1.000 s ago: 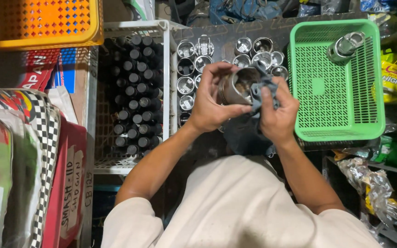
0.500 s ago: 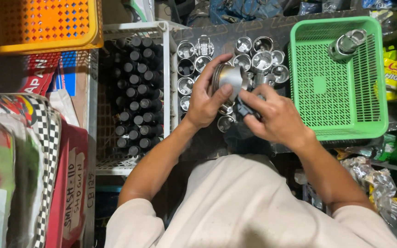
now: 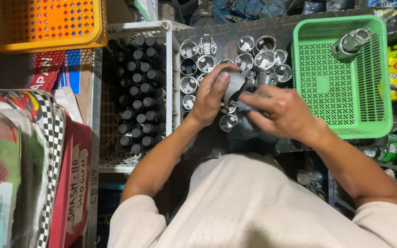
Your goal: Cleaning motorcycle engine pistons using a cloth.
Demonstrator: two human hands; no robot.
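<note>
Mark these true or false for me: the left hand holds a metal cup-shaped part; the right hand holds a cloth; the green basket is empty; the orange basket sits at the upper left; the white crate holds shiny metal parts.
1. The left hand holds a metal cup-shaped part. True.
2. The right hand holds a dark cloth against that part. True.
3. The green basket is empty. False: one metal part lies in its far corner.
4. The orange basket sits at the upper left. True.
5. The white crate holds shiny metal parts. False: it holds black cylinders; the shiny parts stand beside it.
</note>
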